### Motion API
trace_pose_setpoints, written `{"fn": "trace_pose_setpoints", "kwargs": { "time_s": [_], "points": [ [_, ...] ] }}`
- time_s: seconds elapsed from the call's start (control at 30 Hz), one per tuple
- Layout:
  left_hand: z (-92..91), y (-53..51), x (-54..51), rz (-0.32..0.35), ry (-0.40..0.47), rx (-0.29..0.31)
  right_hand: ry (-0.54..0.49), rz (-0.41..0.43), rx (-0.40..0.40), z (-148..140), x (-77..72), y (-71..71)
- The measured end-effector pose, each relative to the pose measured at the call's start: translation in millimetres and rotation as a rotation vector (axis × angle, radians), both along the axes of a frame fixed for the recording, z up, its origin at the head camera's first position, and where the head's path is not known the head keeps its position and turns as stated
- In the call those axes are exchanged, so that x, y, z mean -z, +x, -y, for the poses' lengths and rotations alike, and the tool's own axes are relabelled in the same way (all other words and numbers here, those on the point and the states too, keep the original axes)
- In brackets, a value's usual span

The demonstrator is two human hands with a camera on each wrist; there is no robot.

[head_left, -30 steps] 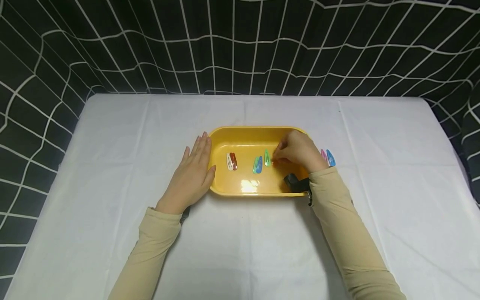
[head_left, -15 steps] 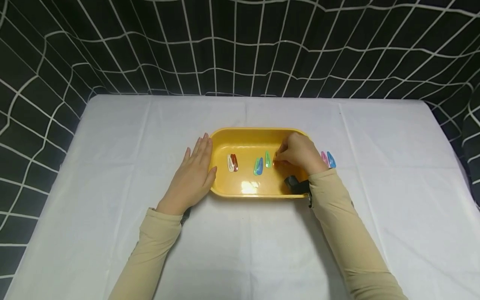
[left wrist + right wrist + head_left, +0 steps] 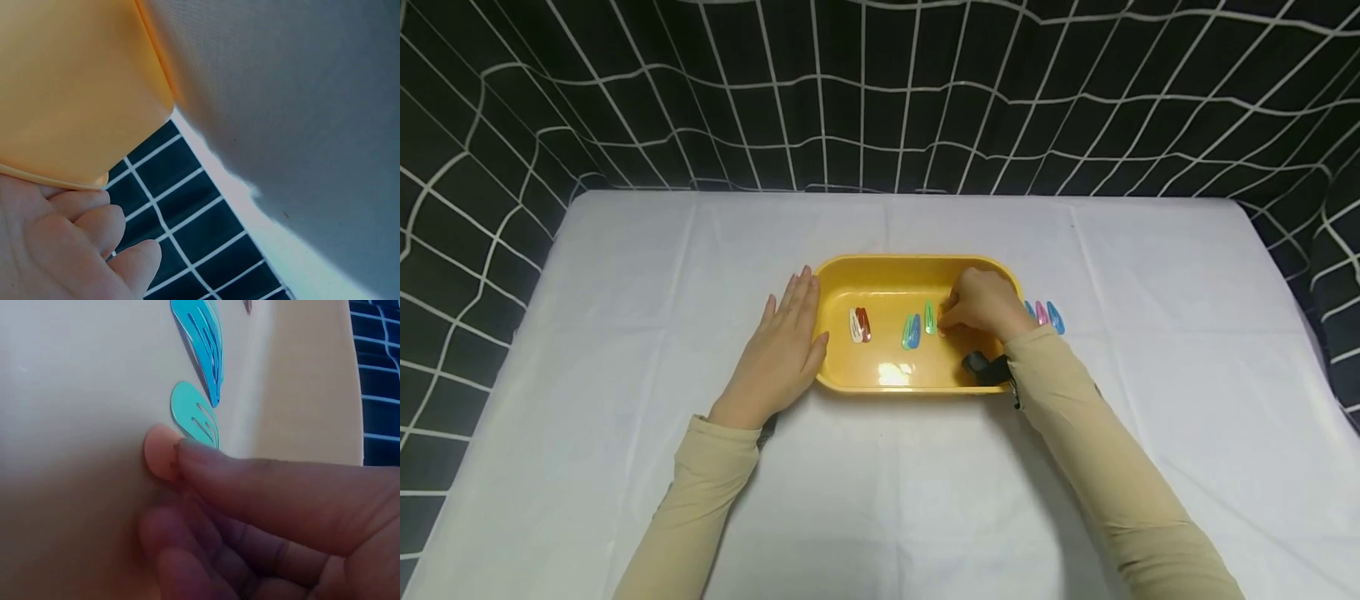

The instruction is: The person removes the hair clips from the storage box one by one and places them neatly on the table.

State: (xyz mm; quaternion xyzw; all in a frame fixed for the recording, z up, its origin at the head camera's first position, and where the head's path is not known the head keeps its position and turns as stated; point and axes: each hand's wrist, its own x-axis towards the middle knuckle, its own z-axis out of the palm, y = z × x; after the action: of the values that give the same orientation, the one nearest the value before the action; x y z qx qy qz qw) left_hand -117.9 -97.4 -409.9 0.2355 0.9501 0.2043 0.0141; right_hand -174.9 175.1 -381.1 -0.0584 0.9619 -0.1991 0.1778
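Pinching a pale orange, teardrop-shaped snap hair clip (image 3: 160, 453) between thumb and fingers with the right hand (image 3: 983, 302), low inside the right half of a glossy yellow tray with rounded corners (image 3: 850, 371); showing just the clip's broad rounded end past the thumb tip in the right-wrist view. Impossible to tell whether pressed to the tray floor or held slightly off it. Resting the left hand (image 3: 777, 354) against the tray's left rim, with straight fingers and nothing gripped. Lying just beside the pinched clip, to its left: a mint-green snap clip (image 3: 929, 317). Farther left, set close together: a slim green clip (image 3: 907, 332) and a blue clip (image 3: 915, 331). Near the tray's left end, side by side: a white clip (image 3: 855, 326) and a dark red clip (image 3: 864, 325). Lying beyond the tray's right rim, on the white cloth (image 3: 700, 250): a pink clip (image 3: 1042, 313) between a glossy blue clip (image 3: 1056, 317) and another, partly hidden blue one (image 3: 1030, 310). Covering both forearms: beige sleeves (image 3: 1105, 442). Hanging behind the table: black fabric with white netting (image 3: 842, 108).
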Motion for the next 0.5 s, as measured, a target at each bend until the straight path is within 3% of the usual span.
{"fn": "trace_pose_setpoints", "kwargs": {
  "time_s": [0.5],
  "points": [
    [1.0, -1.8, 2.8, -0.005, 0.0, 0.002, -0.235, 0.117, 0.015, -2.1, 3.2, -2.2]
  ]
}}
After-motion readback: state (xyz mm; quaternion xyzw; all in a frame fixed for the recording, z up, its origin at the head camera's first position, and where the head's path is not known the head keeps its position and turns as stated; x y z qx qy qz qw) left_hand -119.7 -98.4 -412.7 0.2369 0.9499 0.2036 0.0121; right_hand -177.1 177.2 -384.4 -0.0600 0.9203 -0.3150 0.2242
